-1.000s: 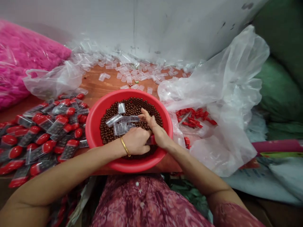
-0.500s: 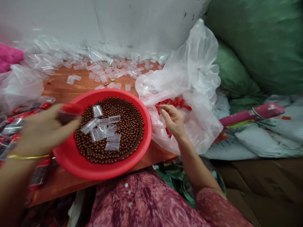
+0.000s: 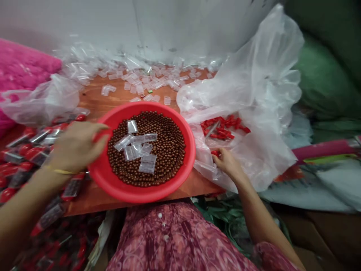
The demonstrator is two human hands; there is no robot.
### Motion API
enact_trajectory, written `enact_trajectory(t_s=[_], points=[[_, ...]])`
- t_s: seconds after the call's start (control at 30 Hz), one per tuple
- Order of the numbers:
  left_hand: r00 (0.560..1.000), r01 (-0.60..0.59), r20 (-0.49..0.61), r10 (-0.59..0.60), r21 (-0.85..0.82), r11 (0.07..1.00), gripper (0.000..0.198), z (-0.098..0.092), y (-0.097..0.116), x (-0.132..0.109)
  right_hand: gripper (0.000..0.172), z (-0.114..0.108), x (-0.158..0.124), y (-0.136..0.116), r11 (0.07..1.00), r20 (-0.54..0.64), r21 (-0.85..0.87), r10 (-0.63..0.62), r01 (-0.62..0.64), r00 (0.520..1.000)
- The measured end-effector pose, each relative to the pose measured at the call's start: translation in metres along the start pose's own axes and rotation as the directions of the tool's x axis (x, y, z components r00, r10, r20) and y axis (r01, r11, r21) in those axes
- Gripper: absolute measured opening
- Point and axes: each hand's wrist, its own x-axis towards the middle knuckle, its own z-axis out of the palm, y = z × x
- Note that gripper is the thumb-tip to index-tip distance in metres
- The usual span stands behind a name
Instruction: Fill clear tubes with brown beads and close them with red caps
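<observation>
My left hand [image 3: 75, 146] is over the left rim of a red basin [image 3: 142, 195], fingers curled. A red part shows between thumb and forefinger; the rest of what it holds is hidden by the hand. Small round brown beads [image 3: 166, 150] fill the basin, with several clear plastic boxes [image 3: 148, 164] lying on them. My right hand [image 3: 228, 165] is at the near side of an open clear plastic bag [image 3: 254, 150], pinching a small red cap [image 3: 216, 153]. More red caps [image 3: 225, 126] lie deeper in the bag.
Red-capped boxes [image 3: 34, 152] are heaped left of the basin. Clear plastic pieces [image 3: 152, 79] are scattered along the wall on the wooden table [image 3: 93, 96]. A pink bundle [image 3: 25, 67] stands at far left, green sacks [image 3: 324, 79] at right.
The view has shifted left. My right hand has moved nearer the bag's front side, and a red cap now shows in its fingers. My left hand stays by the basin's left rim.
</observation>
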Motion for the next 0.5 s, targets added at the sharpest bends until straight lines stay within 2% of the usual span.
enact_trajectory(t_s=[0.03,0.1,0.13,0.2,0.27,0.37,0.43,0.5], points=[[0.994,-0.054,0.092,0.052,0.017,0.998,0.030,0.006,0.015,0.005,0.023,0.002,0.001,0.001,0.999,-0.057,0.046,0.028,-0.025,0.998],[0.951,-0.171,0.265,0.159,0.023,0.985,0.026,0.022,0.043,0.020,0.024,0.002,0.004,0.000,0.976,-0.199,0.215,0.076,-0.032,0.977],[0.936,-0.193,0.305,0.175,0.031,0.981,0.027,0.030,0.053,0.029,0.026,0.000,0.004,-0.001,0.939,-0.265,0.345,0.105,-0.007,0.958],[0.913,-0.230,0.352,0.204,0.033,0.973,0.027,0.047,0.068,0.048,0.031,-0.005,0.005,-0.009,0.780,-0.328,0.621,0.166,0.080,0.930],[0.897,-0.245,0.388,0.213,0.034,0.969,0.028,0.062,0.073,0.064,0.037,-0.013,0.004,-0.021,0.559,-0.290,0.819,0.201,0.134,0.935],[0.878,-0.245,0.435,0.201,0.046,0.969,0.028,0.074,0.073,0.078,0.045,-0.021,0.002,-0.041,0.276,-0.144,0.958,0.205,0.084,0.968],[0.868,-0.263,0.447,0.217,0.043,0.964,0.026,0.075,0.072,0.081,0.047,-0.022,0.004,-0.051,0.119,-0.057,0.992,0.215,0.032,0.975],[0.858,-0.294,0.449,0.250,0.030,0.955,0.023,0.070,0.072,0.081,0.048,-0.021,0.008,-0.056,0.007,0.019,1.000,0.234,-0.021,0.972]])
